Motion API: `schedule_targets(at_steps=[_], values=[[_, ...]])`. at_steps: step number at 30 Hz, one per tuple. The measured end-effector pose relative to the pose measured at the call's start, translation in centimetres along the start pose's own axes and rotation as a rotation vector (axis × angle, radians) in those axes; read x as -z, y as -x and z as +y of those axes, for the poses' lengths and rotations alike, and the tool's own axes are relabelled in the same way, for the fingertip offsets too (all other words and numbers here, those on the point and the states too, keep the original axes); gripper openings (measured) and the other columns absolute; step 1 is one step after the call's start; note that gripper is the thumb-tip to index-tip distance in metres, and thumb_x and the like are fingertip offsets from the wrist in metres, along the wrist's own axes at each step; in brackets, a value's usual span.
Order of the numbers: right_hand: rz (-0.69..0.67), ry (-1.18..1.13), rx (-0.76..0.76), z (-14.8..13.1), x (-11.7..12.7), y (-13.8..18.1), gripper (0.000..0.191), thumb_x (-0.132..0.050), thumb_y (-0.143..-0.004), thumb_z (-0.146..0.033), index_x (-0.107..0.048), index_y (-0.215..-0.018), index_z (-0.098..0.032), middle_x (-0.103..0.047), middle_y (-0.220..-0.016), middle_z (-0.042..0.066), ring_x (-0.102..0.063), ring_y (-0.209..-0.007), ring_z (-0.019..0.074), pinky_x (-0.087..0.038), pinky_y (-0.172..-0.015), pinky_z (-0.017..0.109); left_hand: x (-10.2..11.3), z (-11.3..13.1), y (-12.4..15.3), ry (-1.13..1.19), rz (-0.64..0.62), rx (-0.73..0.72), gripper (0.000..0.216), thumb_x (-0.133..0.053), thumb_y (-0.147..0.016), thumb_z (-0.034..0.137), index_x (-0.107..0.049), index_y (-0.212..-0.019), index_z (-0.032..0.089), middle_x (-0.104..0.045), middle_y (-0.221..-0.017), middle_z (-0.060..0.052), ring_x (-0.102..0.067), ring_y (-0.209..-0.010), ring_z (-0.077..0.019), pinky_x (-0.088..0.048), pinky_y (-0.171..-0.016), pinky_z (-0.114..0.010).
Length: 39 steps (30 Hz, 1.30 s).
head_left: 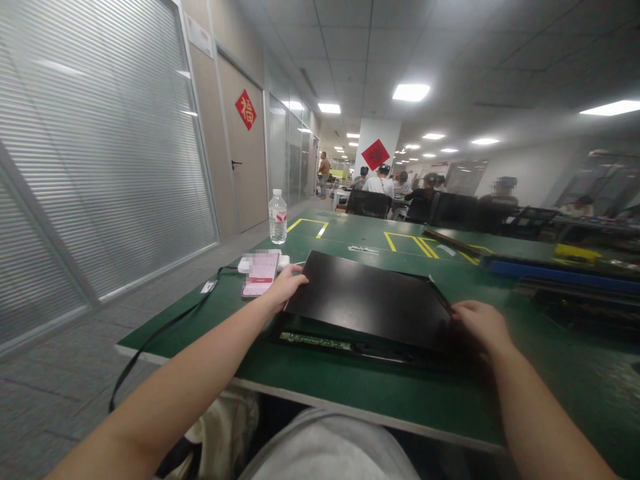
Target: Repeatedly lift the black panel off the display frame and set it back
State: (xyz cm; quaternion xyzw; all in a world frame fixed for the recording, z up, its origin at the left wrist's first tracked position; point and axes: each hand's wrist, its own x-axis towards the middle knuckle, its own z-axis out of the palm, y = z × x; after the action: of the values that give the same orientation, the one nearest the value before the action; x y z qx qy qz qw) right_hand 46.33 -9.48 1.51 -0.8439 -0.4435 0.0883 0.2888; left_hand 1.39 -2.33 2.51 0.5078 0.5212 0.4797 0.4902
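A flat black screen panel (pixel 370 300) is held tilted above the green table (pixel 320 377), its dark face toward me. My left hand (pixel 289 287) pinches its left edge, thumb on the face. At the right edge my right hand (pixel 483 325) grips the panel with fingers closed, near a thin strip that has come up along that side. Below the panel's near edge lies a green circuit board strip (pixel 315 341), beside a dark bar. Just past my left hand a phone (pixel 260 275) with a lit screen lies on the table.
A water bottle (pixel 278 217) stands beyond the phone. A black cable (pixel 165 337) hangs over the table's left edge. Yellow tape marks (pixel 413 243) lie farther back. Long dark and blue parts (pixel 540 268) are stacked at the right. Several people sit in the background.
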Motion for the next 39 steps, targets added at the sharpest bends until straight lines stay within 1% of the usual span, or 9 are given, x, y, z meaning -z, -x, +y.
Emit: schedule_targets(at_steps=[3, 6, 11, 15, 21, 24, 28, 33, 39], values=[[0.021, 0.002, 0.014, 0.3, -0.1, -0.1, 0.023, -0.059, -0.075, -0.030, -0.080, -0.082, -0.023, -0.078, -0.085, 0.008, -0.069, -0.078, 0.0247, -0.046, -0.064, 0.032, 0.0, 0.1, 0.1, 0.064, -0.048, 0.078, 0.036, -0.063, -0.075, 0.012, -0.053, -0.109, 0.022, -0.066, -0.063, 0.003, -0.064, -0.051, -0.0178, -0.049, -0.050, -0.026], [0.038, -0.007, 0.021, 0.6, -0.3, -0.3, 0.022, -0.060, -0.075, -0.030, -0.080, -0.082, -0.023, -0.078, -0.086, 0.008, -0.069, -0.078, 0.0244, -0.045, -0.063, 0.031, 0.0, 0.1, 0.1, 0.089, -0.061, 0.092, 0.038, -0.059, -0.076, 0.009, -0.053, -0.112, 0.022, -0.066, -0.063, 0.003, -0.064, -0.051, -0.0178, -0.049, -0.050, -0.026], [0.024, -0.021, 0.007, 0.7, -0.3, -0.4, 0.022, -0.060, -0.075, -0.032, -0.079, -0.081, -0.023, -0.078, -0.083, 0.008, -0.069, -0.077, 0.0249, -0.045, -0.063, 0.032, 0.1, 0.1, 0.1, 0.117, -0.077, 0.102, 0.040, -0.062, -0.077, 0.010, -0.055, -0.114, 0.021, -0.068, -0.066, 0.001, -0.067, -0.056, -0.0185, -0.052, -0.055, -0.028], [0.005, -0.029, -0.007, 0.5, 0.0, -0.2, 0.023, -0.060, -0.074, -0.033, -0.079, -0.083, -0.022, -0.078, -0.082, 0.008, -0.069, -0.080, 0.0262, -0.046, -0.067, 0.034, 0.1, 0.4, 0.2, 0.124, -0.076, 0.099, 0.041, -0.070, -0.077, 0.017, -0.056, -0.115, 0.021, -0.069, -0.069, 0.000, -0.068, -0.059, -0.0196, -0.052, -0.058, -0.029], [-0.003, -0.051, -0.009, 0.0, 0.3, 0.3, 0.025, -0.058, -0.074, -0.033, -0.079, -0.082, -0.021, -0.077, -0.081, 0.009, -0.069, -0.080, 0.0269, -0.047, -0.068, 0.035, 0.3, 0.0, -0.1, 0.113, -0.061, -0.007, 0.032, -0.075, -0.071, 0.016, -0.062, -0.099, 0.018, -0.072, -0.082, -0.003, -0.070, -0.071, -0.0192, -0.054, -0.069, -0.031], [0.001, -0.045, -0.021, -0.2, 0.4, 0.5, 0.024, -0.059, -0.074, -0.032, -0.078, -0.082, -0.021, -0.077, -0.082, 0.009, -0.068, -0.083, 0.0274, -0.047, -0.070, 0.035, 0.5, -0.4, -0.4, -0.007, -0.054, -0.064, 0.027, -0.077, -0.068, 0.016, -0.065, -0.092, 0.018, -0.073, -0.085, -0.004, -0.070, -0.076, -0.0206, -0.054, -0.073, -0.032], [0.014, -0.053, -0.027, -0.2, 0.4, 0.6, 0.023, -0.059, -0.074, -0.031, -0.078, -0.082, -0.022, -0.077, -0.082, 0.008, -0.069, -0.085, 0.0279, -0.047, -0.071, 0.035, 0.9, -0.9, -0.7, -0.296, -0.011, -0.123, 0.022, -0.077, -0.069, 0.021, -0.068, -0.088, 0.017, -0.071, -0.081, -0.005, -0.069, -0.077, -0.0241, -0.052, -0.070, -0.032], [0.008, -0.044, -0.020, -0.3, 0.5, 0.6, 0.021, -0.058, -0.075, -0.029, -0.078, -0.081, -0.023, -0.078, -0.081, 0.007, -0.069, -0.088, 0.0275, -0.046, -0.073, 0.035, 1.2, -1.5, -1.1, -0.557, 0.093, -0.242, 0.031, -0.082, -0.065, 0.028, -0.072, -0.092, 0.016, -0.070, -0.101, -0.010, -0.067, -0.092, -0.0284, -0.052, -0.076, -0.033], [0.012, -0.046, 0.003, 0.0, 0.3, 0.1, 0.022, -0.059, -0.075, -0.032, -0.078, -0.081, -0.023, -0.078, -0.080, 0.006, -0.069, -0.085, 0.0277, -0.046, -0.070, 0.035, 1.2, -2.0, -1.2, -0.648, 0.088, -0.175, 0.033, -0.083, -0.062, 0.028, -0.073, -0.092, 0.016, -0.069, -0.110, -0.012, -0.067, -0.099, -0.0301, -0.052, -0.083, -0.033]])
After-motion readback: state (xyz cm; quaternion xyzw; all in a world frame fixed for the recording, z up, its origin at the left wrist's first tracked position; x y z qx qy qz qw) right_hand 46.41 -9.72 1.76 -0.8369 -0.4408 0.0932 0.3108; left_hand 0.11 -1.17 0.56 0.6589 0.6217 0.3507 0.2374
